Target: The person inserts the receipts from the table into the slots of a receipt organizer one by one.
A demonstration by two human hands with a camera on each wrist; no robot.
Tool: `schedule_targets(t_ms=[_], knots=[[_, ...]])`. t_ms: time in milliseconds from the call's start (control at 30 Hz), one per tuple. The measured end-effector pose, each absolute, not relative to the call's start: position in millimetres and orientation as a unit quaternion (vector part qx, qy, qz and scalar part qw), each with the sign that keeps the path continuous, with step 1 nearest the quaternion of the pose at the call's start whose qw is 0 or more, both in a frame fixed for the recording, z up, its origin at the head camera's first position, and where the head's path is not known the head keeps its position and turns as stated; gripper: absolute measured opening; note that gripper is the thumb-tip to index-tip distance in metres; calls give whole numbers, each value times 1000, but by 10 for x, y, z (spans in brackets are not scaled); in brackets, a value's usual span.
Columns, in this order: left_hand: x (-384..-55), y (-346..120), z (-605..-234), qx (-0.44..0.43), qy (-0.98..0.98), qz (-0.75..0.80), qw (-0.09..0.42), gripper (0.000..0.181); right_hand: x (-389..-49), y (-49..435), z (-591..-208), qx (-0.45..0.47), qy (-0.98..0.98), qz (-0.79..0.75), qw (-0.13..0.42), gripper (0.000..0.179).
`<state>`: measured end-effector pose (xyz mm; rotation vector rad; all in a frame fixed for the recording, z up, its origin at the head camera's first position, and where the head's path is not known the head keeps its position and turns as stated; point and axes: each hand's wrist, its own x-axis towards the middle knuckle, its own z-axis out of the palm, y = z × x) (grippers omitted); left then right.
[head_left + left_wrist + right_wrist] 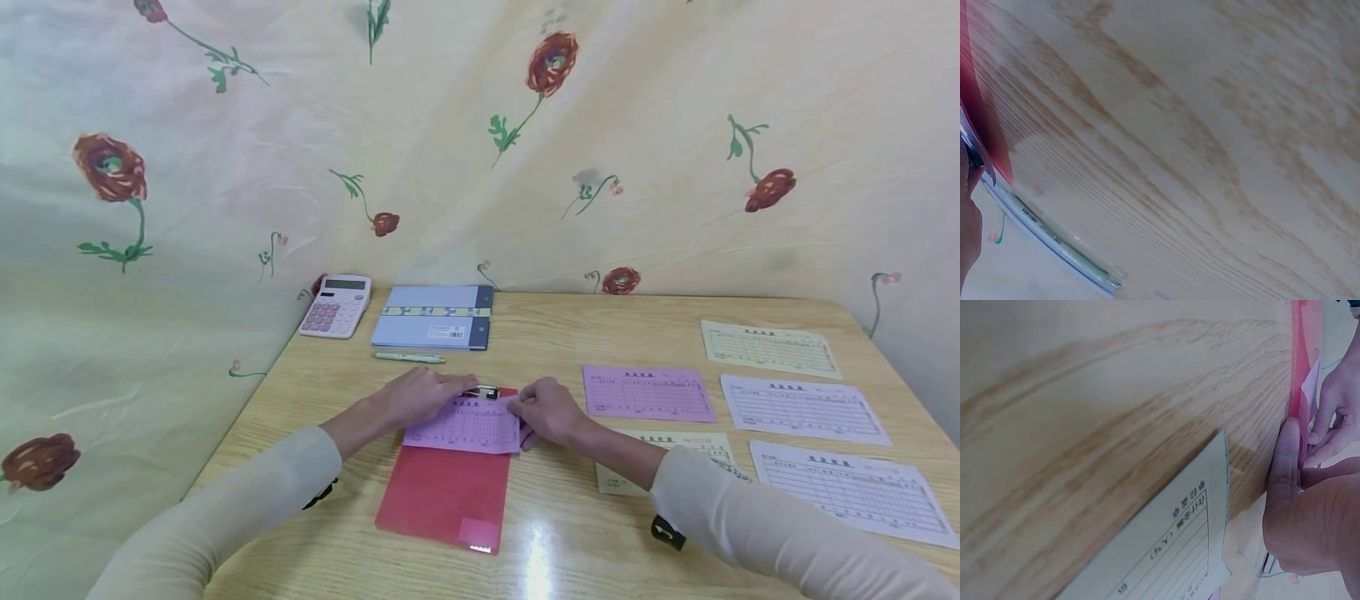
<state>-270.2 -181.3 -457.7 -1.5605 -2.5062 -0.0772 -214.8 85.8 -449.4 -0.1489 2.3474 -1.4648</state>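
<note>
In the head view, a purple slip (465, 431) is laid over the far part of a red board (442, 500) on the bench (330, 525), its far edge at the clip (489, 392). The slip's right edge is pinched by the right hand (551, 412). The left hand (420, 397) is set at the clip's left end; whether its grip is clamped there cannot be told. The slip is best squared to the board's sides and seated evenly before the clip is released.

In the left wrist view, the left hand is only partly shown, near a pen (1063, 240).

In the right wrist view, the slip is seen bowed off the board, so it should be smoothed flat. The yellow slip (1172, 531), under the right forearm, should not be brushed.
</note>
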Motion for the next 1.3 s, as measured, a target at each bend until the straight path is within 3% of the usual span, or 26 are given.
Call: schedule_targets(t_ms=[1300], knots=[[-2705, -1809, -4578, -539, -836, -12, 103, 34, -2151, 847, -4495, -13, 816, -548, 185, 29]])
